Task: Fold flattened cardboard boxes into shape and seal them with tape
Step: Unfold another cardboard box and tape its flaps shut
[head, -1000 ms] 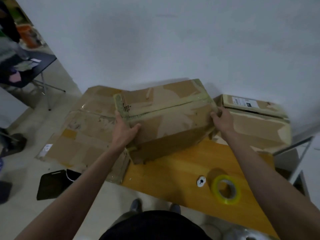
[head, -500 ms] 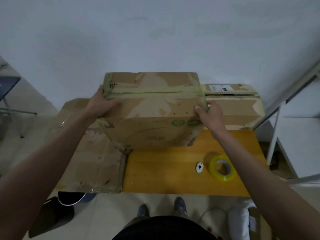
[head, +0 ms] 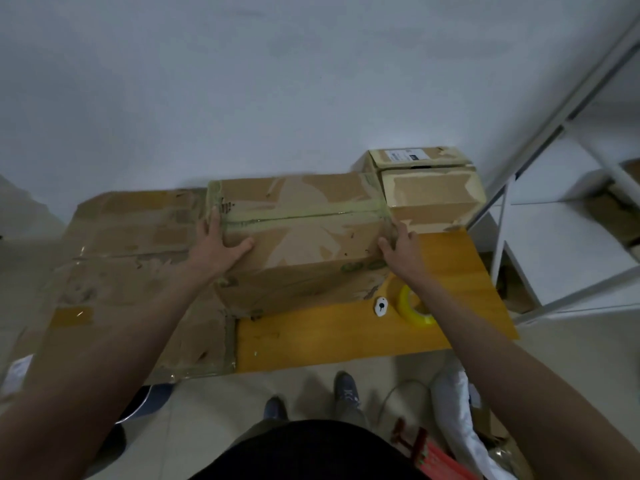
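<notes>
The folded box (head: 298, 237) stands at the middle of the view, its bottom on the back-left part of the yellow wooden surface (head: 311, 337) and its left end reaching past that surface's edge over the flattened cardboard (head: 138, 244) at nine o'clock. Its top flaps are shut and a strip of greenish tape (head: 301, 216) runs along the seam, so I judge this box already sealed and now being set in place rather than worked on.

The left hand (head: 221, 244) lies at the box's left end, its fingers (head: 213, 220) straight and spread on the top by the tape's end, the thumb laid out along the near face. The right hand (head: 398, 247) is at the opposite end, at three o'clock from the box, fingers loosely spread against the corner. Neither hand curls round anything; a palm at each end suits squeezing and steering a bulky box without crushing the flaps.

At one o'clock a second sealed box (head: 429, 192) sits against the wall, touching or just beside the first, which suggests finished boxes are lined up there. The tape roll (head: 414, 306) and a small white object (head: 381, 305) rest near the right wrist, handy for the next box. The flattened cardboard waits to the left.
</notes>
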Tool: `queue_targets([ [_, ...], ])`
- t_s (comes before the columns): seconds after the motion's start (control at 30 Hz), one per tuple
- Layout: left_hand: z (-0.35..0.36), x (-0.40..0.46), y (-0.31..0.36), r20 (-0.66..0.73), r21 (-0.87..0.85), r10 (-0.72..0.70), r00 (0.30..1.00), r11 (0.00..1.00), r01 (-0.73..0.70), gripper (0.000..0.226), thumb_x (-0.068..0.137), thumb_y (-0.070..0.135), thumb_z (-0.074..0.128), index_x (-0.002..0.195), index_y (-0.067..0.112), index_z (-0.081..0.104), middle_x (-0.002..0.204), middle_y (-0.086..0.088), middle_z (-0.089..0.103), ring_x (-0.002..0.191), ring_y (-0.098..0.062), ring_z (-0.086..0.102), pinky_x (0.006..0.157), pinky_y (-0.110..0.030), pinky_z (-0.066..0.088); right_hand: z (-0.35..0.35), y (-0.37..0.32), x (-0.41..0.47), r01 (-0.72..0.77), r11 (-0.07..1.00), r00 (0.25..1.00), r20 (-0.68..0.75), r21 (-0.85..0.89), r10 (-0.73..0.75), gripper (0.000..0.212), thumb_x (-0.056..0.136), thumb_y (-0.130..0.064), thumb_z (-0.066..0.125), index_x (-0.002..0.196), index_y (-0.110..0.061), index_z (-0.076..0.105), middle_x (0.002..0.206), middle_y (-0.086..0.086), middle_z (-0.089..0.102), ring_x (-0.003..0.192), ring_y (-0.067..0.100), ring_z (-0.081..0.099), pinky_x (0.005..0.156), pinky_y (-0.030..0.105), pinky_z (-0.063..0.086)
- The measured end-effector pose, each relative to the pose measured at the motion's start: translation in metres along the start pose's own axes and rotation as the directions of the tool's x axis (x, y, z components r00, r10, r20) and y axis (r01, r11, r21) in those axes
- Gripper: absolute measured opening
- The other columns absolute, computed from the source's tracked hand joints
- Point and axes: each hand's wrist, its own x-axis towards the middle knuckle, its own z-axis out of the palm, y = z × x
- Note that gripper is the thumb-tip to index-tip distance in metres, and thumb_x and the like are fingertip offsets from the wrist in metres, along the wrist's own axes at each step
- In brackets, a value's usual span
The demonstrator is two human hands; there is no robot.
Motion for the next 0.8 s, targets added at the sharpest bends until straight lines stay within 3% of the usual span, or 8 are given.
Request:
queue_targets([
  [0.13, -0.003, 0.005, 0.014, -0.128, 0.238, 0.132, 0.983, 0.966, -0.099, 0.100, 0.082, 0.076, 0.054, 0.159, 0.026, 0.013, 0.166, -0.009, -0.017, 0.152, -0.032, -0.013, 0.123, -0.051, 0.000, -0.008, -0.006, 0.001, 0.015, 0.997, 1.000, 0.000, -0.071, -0.015, 0.059, 0.101, -0.033, 0.051, 0.152, -0.017, 0.027, 0.143, 0.018, 0.039, 0.126, 0.041, 0.046, 0.097, 0.047, 0.044],
  [0.2, -0.007, 0.009, 0.039, -0.112, 0.319, 0.244, 0.963, 0.927, -0.198, 0.094, 0.086, 0.066, 0.058, 0.159, 0.023, 0.017, 0.167, -0.010, -0.012, 0.153, -0.028, -0.013, 0.123, -0.048, -0.002, -0.012, -0.008, 0.000, 0.015, 0.996, 0.999, -0.045, -0.085, -0.019, 0.056, 0.102, -0.034, 0.049, 0.151, -0.014, 0.030, 0.143, 0.017, 0.042, 0.126, 0.038, 0.047, 0.097, 0.047, 0.046],
  [0.3, -0.001, 0.008, 0.096, -0.027, 0.341, 0.423, 0.906, 0.855, -0.390, 0.086, 0.089, 0.054, 0.061, 0.158, 0.022, 0.021, 0.167, -0.007, 0.012, 0.153, -0.027, 0.009, 0.125, -0.046, 0.006, -0.025, -0.005, -0.006, 0.044, 0.996, 0.991, -0.119, -0.081, -0.054, 0.049, 0.103, -0.033, 0.045, 0.148, -0.017, 0.034, 0.140, 0.015, 0.045, 0.120, 0.035, 0.050, 0.090, 0.046, 0.048],
  [0.43, 0.035, -0.010, 0.180, 0.078, 0.326, 0.608, 0.790, 0.734, -0.596, 0.079, 0.091, 0.054, 0.060, 0.155, 0.020, 0.028, 0.162, -0.007, 0.026, 0.149, -0.026, 0.025, 0.124, -0.044, 0.012, -0.051, 0.018, -0.015, 0.050, 0.980, 0.980, -0.177, -0.195, -0.085, 0.050, 0.100, -0.022, 0.050, 0.147, -0.018, 0.035, 0.133, 0.016, 0.047, 0.101, 0.035, 0.055, 0.075, 0.043, 0.049],
  [0.57, 0.084, -0.034, 0.240, 0.124, 0.310, 0.717, 0.686, 0.629, -0.713, 0.068, 0.090, 0.041, 0.059, 0.151, 0.022, 0.035, 0.158, -0.004, 0.034, 0.146, -0.021, 0.031, 0.124, -0.042, 0.013, -0.078, 0.059, -0.028, -0.024, 0.968, 0.976, -0.216, -0.249, -0.031, 0.055, 0.098, -0.021, 0.055, 0.148, -0.022, 0.033, 0.144, 0.012, 0.041, 0.124, 0.035, 0.046, 0.079, 0.043, 0.049],
  [0.67, 0.123, -0.051, 0.265, 0.192, 0.257, 0.723, 0.664, 0.616, -0.745, 0.072, 0.091, 0.040, 0.060, 0.154, 0.021, 0.031, 0.161, -0.004, 0.027, 0.147, -0.023, 0.027, 0.122, -0.042, 0.023, -0.087, 0.090, -0.036, -0.061, 0.961, 0.976, -0.217, -0.269, 0.001, 0.057, 0.097, -0.020, 0.057, 0.149, -0.022, 0.033, 0.142, 0.011, 0.042, 0.123, 0.034, 0.046, 0.079, 0.043, 0.049],
  [0.8, 0.184, -0.078, 0.277, 0.231, 0.208, 0.773, 0.591, 0.554, -0.806, 0.068, 0.092, 0.041, 0.060, 0.151, 0.017, 0.036, 0.159, -0.004, 0.031, 0.144, -0.024, 0.030, 0.114, -0.040, 0.034, -0.088, 0.131, -0.043, -0.090, 0.947, 0.983, -0.181, -0.309, 0.034, 0.058, 0.097, -0.019, 0.056, 0.150, -0.021, 0.033, 0.139, 0.013, 0.045, 0.126, 0.035, 0.044, 0.087, 0.046, 0.049],
])
